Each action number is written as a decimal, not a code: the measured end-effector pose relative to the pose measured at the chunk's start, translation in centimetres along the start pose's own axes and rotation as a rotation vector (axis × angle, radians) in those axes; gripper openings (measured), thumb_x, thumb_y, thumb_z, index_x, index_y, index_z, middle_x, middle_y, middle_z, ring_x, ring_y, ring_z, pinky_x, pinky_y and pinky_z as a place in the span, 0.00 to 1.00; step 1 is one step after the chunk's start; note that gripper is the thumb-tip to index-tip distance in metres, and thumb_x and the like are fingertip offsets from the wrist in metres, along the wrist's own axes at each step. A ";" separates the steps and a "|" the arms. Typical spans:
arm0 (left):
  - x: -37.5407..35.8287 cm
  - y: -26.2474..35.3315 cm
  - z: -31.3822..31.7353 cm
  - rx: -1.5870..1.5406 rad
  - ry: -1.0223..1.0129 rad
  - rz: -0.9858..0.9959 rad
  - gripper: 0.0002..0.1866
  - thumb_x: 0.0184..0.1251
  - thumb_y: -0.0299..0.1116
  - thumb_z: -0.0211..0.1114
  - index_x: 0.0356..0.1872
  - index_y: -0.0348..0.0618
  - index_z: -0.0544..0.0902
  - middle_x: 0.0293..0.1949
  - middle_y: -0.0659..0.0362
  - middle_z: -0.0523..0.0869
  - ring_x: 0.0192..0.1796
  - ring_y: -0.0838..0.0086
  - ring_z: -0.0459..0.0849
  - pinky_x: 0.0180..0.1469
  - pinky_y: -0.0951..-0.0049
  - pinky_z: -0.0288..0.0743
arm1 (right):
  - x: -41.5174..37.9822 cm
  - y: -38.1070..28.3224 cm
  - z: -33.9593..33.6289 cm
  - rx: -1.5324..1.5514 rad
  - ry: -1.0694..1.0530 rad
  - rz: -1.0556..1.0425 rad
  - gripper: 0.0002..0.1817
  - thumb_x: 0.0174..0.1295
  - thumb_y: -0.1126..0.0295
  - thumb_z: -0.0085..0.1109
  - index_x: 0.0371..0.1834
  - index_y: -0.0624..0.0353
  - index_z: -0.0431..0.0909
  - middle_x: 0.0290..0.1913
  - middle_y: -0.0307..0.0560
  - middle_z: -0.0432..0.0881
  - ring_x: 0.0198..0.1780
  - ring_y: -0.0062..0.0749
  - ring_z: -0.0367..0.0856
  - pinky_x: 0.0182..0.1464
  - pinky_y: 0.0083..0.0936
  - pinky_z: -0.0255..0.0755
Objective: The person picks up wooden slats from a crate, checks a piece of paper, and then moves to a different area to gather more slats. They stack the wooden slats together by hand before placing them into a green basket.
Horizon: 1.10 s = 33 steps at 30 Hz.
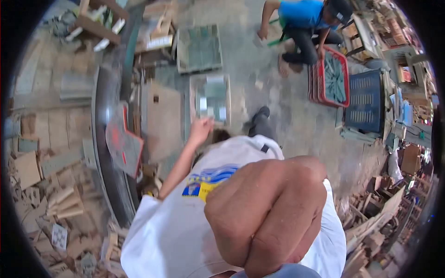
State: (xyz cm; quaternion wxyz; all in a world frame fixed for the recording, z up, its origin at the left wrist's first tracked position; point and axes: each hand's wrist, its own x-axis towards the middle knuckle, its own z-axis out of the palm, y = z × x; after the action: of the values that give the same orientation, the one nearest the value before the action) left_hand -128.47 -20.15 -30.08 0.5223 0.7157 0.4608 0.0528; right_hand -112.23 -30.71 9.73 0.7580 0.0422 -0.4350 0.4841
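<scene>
My right hand [269, 208] looms large just below the camera, in front of my white shirt [171, 236]. Its fingers are folded inward, and whatever lies inside them is hidden. At the bottom edge, a blurred grey-blue surface [282, 271] borders this hand. My left arm reaches forward from its sleeve, and my left hand [201, 129] hangs with loosely bent fingers, blurred and small. In this view it overlaps the near edge of a pale plastic crate [227, 95] holding light, flat pieces.
Another pale crate [200, 30] stands farther ahead. A person in blue [301, 14] sits beside red crates [345, 78] filled with grey-green strips. A dark blue crate [366, 101] is at right. Wood scraps [65, 204] cover the left side; a dark metal beam [104, 139] runs alongside.
</scene>
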 end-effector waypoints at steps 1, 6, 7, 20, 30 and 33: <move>-0.9 2.4 0.1 -0.042 0.017 -0.033 0.18 0.72 0.45 0.61 0.34 0.38 0.84 0.21 0.57 0.84 0.26 0.75 0.81 0.32 0.67 0.73 | -0.3 0.2 -1.2 0.020 -0.076 0.057 0.13 0.66 0.67 0.62 0.26 0.64 0.83 0.25 0.44 0.77 0.24 0.31 0.75 0.25 0.22 0.65; -2.4 3.0 1.8 -0.063 -0.079 -0.035 0.17 0.71 0.43 0.62 0.40 0.36 0.86 0.24 0.57 0.86 0.27 0.77 0.81 0.33 0.71 0.72 | -3.2 0.7 -2.0 0.216 -0.029 0.166 0.12 0.63 0.67 0.65 0.32 0.67 0.85 0.31 0.46 0.79 0.26 0.34 0.74 0.30 0.25 0.70; -2.5 2.8 2.5 -0.056 -0.088 -0.068 0.18 0.71 0.43 0.62 0.45 0.35 0.86 0.25 0.57 0.87 0.28 0.77 0.82 0.34 0.71 0.73 | -3.4 0.5 -2.2 0.251 0.018 0.162 0.14 0.65 0.65 0.66 0.32 0.69 0.85 0.32 0.47 0.79 0.24 0.33 0.74 0.29 0.24 0.71; 1.1 9.8 8.5 -0.144 -0.107 0.098 0.21 0.71 0.46 0.61 0.26 0.36 0.80 0.22 0.49 0.83 0.25 0.65 0.81 0.32 0.61 0.72 | -1.8 -5.4 -5.7 -0.044 0.097 0.152 0.13 0.65 0.64 0.66 0.39 0.66 0.84 0.37 0.44 0.80 0.38 0.33 0.76 0.43 0.26 0.70; 1.8 19.0 4.6 -0.668 -0.512 0.056 0.18 0.76 0.38 0.61 0.55 0.33 0.84 0.38 0.59 0.87 0.32 0.80 0.83 0.38 0.79 0.77 | -16.8 -6.9 -15.5 -1.836 0.411 0.668 0.11 0.58 0.71 0.67 0.43 0.60 0.79 0.38 0.54 0.79 0.41 0.52 0.81 0.43 0.38 0.75; 2.0 20.6 4.4 -0.574 -0.671 0.116 0.20 0.77 0.41 0.61 0.56 0.33 0.83 0.38 0.60 0.87 0.33 0.80 0.83 0.39 0.78 0.78 | -19.4 -6.3 -14.1 -1.822 0.479 0.842 0.13 0.57 0.71 0.67 0.44 0.60 0.77 0.39 0.54 0.79 0.43 0.55 0.81 0.43 0.42 0.75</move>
State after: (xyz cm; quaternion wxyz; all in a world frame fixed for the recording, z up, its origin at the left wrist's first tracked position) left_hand -112.42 -22.38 -16.46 0.8166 0.5438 0.1914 -0.0275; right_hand -101.60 -40.76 -10.32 0.3380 -0.8015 -0.4540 0.1928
